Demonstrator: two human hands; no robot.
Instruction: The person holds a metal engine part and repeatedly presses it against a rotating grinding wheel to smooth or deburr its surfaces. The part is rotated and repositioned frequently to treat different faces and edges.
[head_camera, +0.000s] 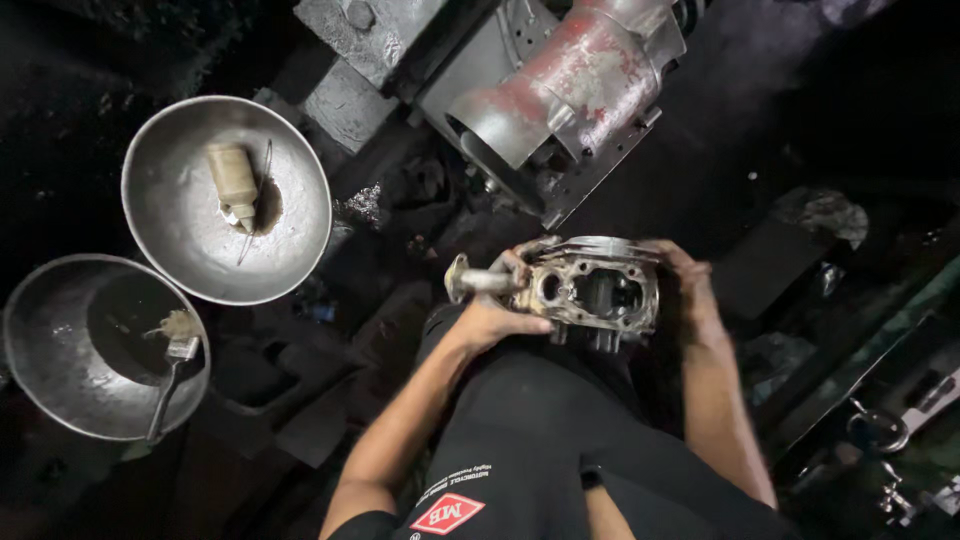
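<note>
Head view, looking down at both hands over the person's lap. An engine casting (598, 292), grey metal with bored openings and a grimy gasket face turned up, rests on the dark-trousered knee, held between the two hands.

Left hand (490, 318): fingers wrapped around the casting's left end, next to a short metal tool (478, 281) with a round head that sticks out to the left. Cannot tell whether the fingers grip the tool itself or only the casting beside it.

Right hand (690, 285): fingers curled over the casting's right edge, pressing it inward.

Handling judgement: solid cast metal, so probably heavy for its size and fully rigid. Surfaces look oily, so likely slippery. The machined face and thin fins at the rim may chip if dropped. The outer walls at both ends look the best hold, keeping clear of the bores.

Nearby on the floor: upper metal bowl (290, 150) holding a small squeeze bottle (233, 180); lower metal bowl (40, 340) holding a brush (172, 380); a large red-stained housing (570, 85) above.
</note>
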